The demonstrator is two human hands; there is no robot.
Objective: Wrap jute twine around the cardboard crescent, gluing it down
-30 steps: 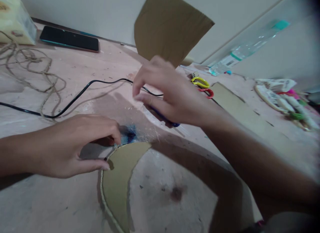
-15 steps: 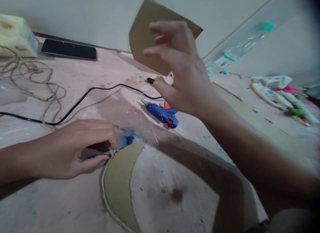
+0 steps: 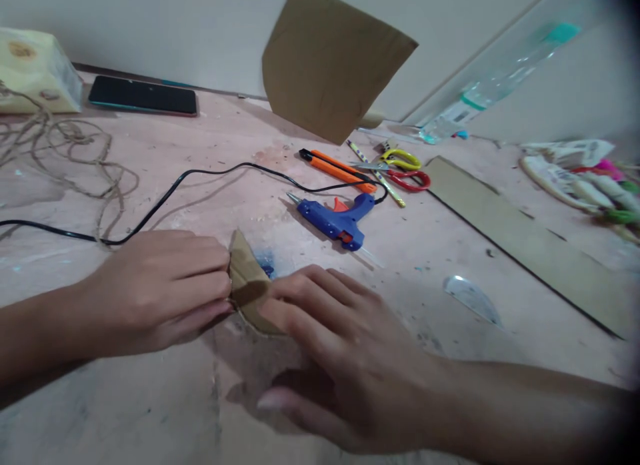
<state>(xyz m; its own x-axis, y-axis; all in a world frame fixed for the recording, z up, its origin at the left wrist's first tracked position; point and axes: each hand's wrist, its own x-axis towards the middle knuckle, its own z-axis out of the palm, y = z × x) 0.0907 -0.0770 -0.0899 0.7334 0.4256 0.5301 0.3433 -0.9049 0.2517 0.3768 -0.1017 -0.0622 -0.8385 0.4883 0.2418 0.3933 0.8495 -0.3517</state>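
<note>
A cardboard crescent with twine along its outer edge is tilted up from the table between my hands. My left hand is closed on its left edge, fingers curled and pressed together. My right hand lies over the crescent's right part, fingertips touching the cardboard while the thumb stands well apart below. That part of the crescent is hidden under my right fingers. Just beyond the hands lies a blue hot glue gun, its nozzle pointing left, with a clear glue stick out of its rear.
Loose twine, a phone and a tissue pack are at the back left. An orange cutter, scissors, a cardboard strip and a protractor lie right. A black cord crosses the table.
My right hand has come down from above the glue gun to the crescent. The crescent has turned and tilted up in my left hand.
</note>
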